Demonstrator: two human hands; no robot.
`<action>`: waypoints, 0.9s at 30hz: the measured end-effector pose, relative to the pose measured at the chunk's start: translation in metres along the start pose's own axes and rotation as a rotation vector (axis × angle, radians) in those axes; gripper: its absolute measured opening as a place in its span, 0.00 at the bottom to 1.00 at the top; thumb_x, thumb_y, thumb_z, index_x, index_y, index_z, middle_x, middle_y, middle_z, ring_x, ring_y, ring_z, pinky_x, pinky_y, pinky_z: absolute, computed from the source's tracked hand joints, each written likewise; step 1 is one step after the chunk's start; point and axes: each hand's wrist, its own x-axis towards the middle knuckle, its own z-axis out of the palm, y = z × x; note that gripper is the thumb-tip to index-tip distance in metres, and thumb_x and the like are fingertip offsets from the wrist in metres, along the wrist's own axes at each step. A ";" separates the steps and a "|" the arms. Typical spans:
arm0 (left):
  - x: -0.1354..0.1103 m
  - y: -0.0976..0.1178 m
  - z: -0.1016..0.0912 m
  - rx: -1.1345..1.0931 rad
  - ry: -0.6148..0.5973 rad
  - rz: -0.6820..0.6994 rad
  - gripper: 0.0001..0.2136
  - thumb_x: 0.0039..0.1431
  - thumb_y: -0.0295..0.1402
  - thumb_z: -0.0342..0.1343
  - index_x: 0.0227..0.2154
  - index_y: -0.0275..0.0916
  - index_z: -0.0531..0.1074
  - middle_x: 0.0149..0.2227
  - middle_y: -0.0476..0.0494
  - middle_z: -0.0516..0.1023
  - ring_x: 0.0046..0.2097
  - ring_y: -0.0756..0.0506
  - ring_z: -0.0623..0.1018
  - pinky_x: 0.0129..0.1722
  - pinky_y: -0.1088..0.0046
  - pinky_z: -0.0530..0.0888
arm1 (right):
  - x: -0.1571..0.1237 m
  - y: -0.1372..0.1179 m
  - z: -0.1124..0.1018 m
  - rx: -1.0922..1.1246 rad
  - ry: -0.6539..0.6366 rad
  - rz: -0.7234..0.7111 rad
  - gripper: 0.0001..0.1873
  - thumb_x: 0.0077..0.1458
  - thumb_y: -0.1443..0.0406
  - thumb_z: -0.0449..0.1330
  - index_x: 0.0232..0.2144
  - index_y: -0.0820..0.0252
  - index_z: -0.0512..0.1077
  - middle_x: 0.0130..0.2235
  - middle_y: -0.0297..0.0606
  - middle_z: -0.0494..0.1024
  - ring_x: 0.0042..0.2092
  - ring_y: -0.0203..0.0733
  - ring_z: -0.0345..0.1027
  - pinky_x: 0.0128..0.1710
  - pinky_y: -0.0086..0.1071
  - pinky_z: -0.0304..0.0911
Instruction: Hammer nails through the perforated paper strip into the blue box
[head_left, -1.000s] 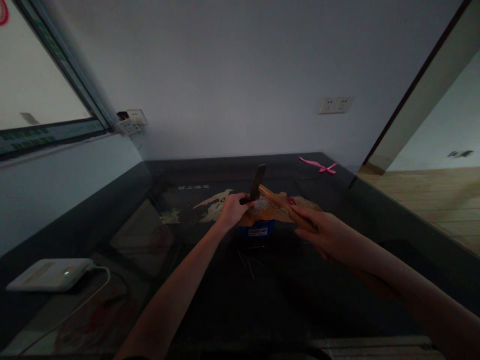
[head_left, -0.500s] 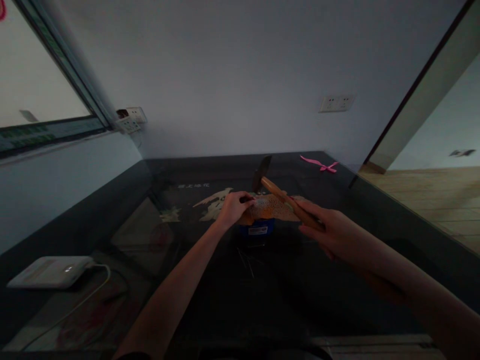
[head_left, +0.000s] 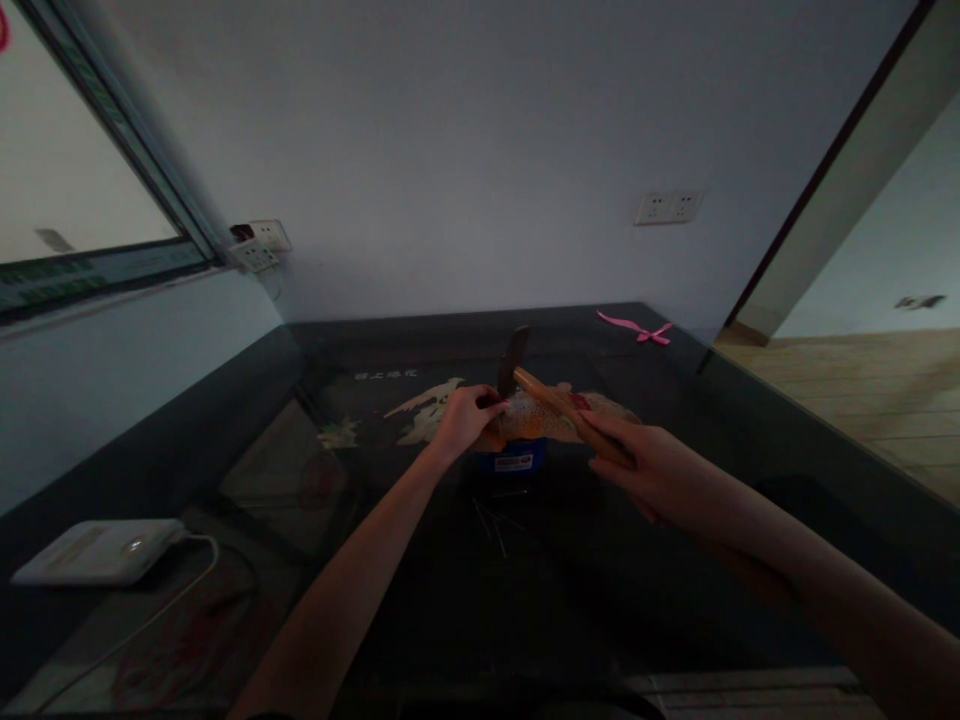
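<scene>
My right hand (head_left: 649,465) is wrapped round the wooden handle of a hammer (head_left: 551,400). Its dark head stands near the fingertips of my left hand. Thumb and finger of my left hand (head_left: 463,420) are pinched together at the left part of a speckled orange-brown sheet-like piece (head_left: 529,422); what they grip is too small to make out. Under that piece sits a blue container (head_left: 519,461) with a pale label. Several thin, needle-like metal pieces (head_left: 496,530) lie on the table just in front of it.
The dark glossy table (head_left: 600,590) reaches to the wall. A white power bank (head_left: 97,552) with a cable (head_left: 169,605) lies at the left. Toward the back right is a pink ribbon (head_left: 637,328). Wall sockets (head_left: 667,207) are above the table.
The hammer head has come down toward my left fingertips, and my right hand has shifted slightly left with it. My left hand stays at the speckled piece.
</scene>
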 end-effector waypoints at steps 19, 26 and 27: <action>0.001 0.009 -0.006 -0.240 -0.103 0.091 0.16 0.50 0.27 0.61 0.43 0.37 0.70 0.37 0.44 0.77 0.37 0.48 0.77 0.40 0.70 0.74 | -0.002 0.062 0.031 0.609 0.175 0.095 0.33 0.55 0.58 0.58 0.59 0.62 0.54 0.14 0.21 0.62 0.12 0.29 0.50 0.11 0.23 0.47; -0.009 0.037 -0.038 -0.201 0.152 0.190 0.15 0.56 0.28 0.55 0.47 0.38 0.66 0.43 0.41 0.74 0.42 0.49 0.75 0.42 0.73 0.73 | -0.004 0.068 0.024 0.701 0.238 0.073 0.24 0.56 0.61 0.58 0.54 0.62 0.60 0.13 0.20 0.60 0.12 0.28 0.49 0.12 0.23 0.46; -0.017 0.043 -0.043 -0.169 0.203 0.199 0.13 0.57 0.29 0.53 0.46 0.38 0.67 0.41 0.42 0.75 0.42 0.49 0.75 0.42 0.73 0.73 | -0.004 0.068 0.024 0.697 0.242 0.074 0.23 0.56 0.61 0.57 0.53 0.61 0.60 0.13 0.20 0.60 0.12 0.28 0.49 0.12 0.23 0.47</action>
